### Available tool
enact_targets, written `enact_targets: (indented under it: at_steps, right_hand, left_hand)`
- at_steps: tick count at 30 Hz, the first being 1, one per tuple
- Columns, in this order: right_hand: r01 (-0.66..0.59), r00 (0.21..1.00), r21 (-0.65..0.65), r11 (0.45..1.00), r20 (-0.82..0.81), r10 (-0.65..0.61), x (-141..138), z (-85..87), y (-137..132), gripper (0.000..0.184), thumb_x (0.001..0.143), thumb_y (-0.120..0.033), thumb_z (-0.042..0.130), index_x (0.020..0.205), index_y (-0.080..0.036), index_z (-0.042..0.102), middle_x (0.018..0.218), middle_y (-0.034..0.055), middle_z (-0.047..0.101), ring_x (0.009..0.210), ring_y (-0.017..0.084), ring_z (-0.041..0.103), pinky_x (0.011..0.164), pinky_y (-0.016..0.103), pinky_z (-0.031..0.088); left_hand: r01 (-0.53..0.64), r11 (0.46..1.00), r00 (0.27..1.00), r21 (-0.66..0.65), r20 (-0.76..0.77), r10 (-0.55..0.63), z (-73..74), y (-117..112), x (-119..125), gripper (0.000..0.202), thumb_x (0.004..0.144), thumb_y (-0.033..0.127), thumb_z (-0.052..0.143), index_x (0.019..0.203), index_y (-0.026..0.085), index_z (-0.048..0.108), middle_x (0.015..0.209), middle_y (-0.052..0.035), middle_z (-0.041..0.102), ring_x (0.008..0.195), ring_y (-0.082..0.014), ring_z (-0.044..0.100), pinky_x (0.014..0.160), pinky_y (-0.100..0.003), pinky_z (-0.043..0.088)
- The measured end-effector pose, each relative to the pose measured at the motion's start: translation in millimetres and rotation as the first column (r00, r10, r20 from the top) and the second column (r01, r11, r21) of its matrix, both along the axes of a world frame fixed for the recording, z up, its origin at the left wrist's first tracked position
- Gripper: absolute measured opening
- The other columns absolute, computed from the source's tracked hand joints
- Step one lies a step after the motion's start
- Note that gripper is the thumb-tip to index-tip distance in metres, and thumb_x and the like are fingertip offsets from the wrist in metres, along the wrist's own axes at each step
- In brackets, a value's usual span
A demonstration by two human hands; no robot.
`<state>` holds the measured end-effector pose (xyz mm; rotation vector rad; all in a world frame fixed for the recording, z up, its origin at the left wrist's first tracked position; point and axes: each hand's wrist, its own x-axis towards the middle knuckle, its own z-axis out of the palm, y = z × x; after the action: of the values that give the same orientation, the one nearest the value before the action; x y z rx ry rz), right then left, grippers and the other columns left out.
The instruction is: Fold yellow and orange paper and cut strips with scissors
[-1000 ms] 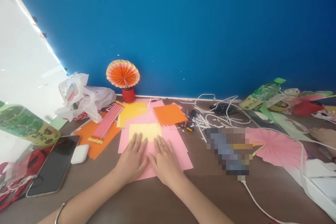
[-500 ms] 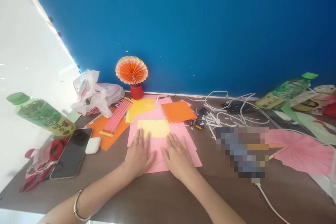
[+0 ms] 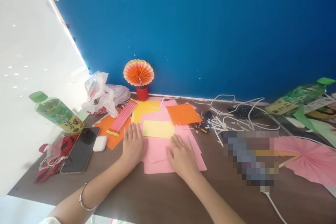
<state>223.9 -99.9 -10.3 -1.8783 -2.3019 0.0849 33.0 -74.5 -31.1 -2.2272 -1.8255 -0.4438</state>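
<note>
My left hand [image 3: 133, 144] lies at the left edge of the pink paper sheets [image 3: 157, 164], fingers stretched forward and nothing held. Resting flat on the right part of the same sheets is my right hand [image 3: 182, 153], its fingertips at the lower right corner of a pale yellow paper [image 3: 158, 129]. That yellow rectangle lies on the pink sheets, just beyond both hands. An orange paper [image 3: 184, 114] sits behind it to the right. Left of it, a pleated pink strip with yellow ends [image 3: 123, 117] lies on more orange paper [image 3: 114, 142].
A round pleated paper fan [image 3: 139, 72] stands in a red holder [image 3: 142, 93] by the blue wall. Left are a green bottle [image 3: 59, 113], a phone [image 3: 81, 150] and a white case [image 3: 100, 143]. Right are white cables [image 3: 252, 112], a pink fan [image 3: 312, 157] and a pixelated object [image 3: 246, 161].
My left hand has slid left, away from the yellow paper's lower edge to the side of the pink sheets. My right hand stays on the pink paper. The whole view has shifted slightly.
</note>
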Motion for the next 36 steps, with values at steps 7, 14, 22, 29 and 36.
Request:
enact_targets:
  at_steps: [7,14,22,29,36]
  right_hand:
    - [0.007,0.999,0.089,0.996,0.035,-0.010,1.8,-1.4,3.8,0.045,0.087,-0.029,0.031,0.118,-0.006,0.054,0.125,0.0183,0.054,0.119,0.029,0.044,0.107,0.052,0.014]
    - [0.006,1.000,0.167,0.986,0.010,-0.008,5.0,-3.3,6.4,0.040,0.088,-0.029,0.033,0.117,-0.012,0.055,0.123,0.0140,0.056,0.117,0.028,0.045,0.107,0.052,0.015]
    - [-0.230,0.958,0.256,0.939,-0.110,0.264,7.8,4.6,8.8,0.034,0.090,-0.016,0.029,0.092,-0.020,0.063,0.085,0.0053,0.066,0.088,0.019,0.056,0.104,0.045,0.022]
    - [-0.360,0.904,0.386,0.850,-0.084,0.420,5.9,-3.1,9.6,0.028,0.086,-0.009,0.035,0.080,-0.019,0.060,0.070,0.0020,0.060,0.070,0.015,0.052,0.101,0.043,0.028]
    - [-0.431,0.879,0.438,0.789,0.007,0.477,4.6,-3.6,11.9,0.023,0.084,-0.007,0.037,0.077,-0.018,0.057,0.064,0.0014,0.056,0.066,0.015,0.047,0.092,0.039,0.036]
  left_hand:
    - [0.356,0.934,0.925,-0.044,-0.127,-0.358,17.0,18.4,-2.6,0.031,0.085,0.006,0.037,0.106,0.019,0.057,0.123,-0.0086,0.055,0.114,-0.0244,0.050,0.093,-0.042,0.041]
    - [0.434,0.900,0.875,-0.024,-0.225,-0.428,10.8,31.2,-5.1,0.025,0.082,0.000,0.039,0.085,0.015,0.058,0.095,-0.0083,0.063,0.094,-0.0217,0.058,0.090,-0.039,0.042]
    - [0.606,0.794,0.791,0.034,-0.131,-0.598,13.8,14.3,0.6,0.025,0.085,0.002,0.036,0.088,0.015,0.056,0.091,-0.0074,0.063,0.091,-0.0191,0.058,0.087,-0.037,0.043]
    - [0.686,0.724,0.727,0.068,-0.061,-0.684,10.8,14.6,1.6,0.017,0.085,0.007,0.044,0.094,0.016,0.055,0.083,-0.0045,0.064,0.082,-0.0174,0.060,0.077,-0.033,0.047]
    - [0.740,0.664,0.671,0.108,-0.032,-0.741,11.8,14.5,1.3,0.019,0.088,0.010,0.039,0.091,0.015,0.057,0.077,-0.0052,0.064,0.076,-0.0159,0.061,0.076,-0.033,0.048]
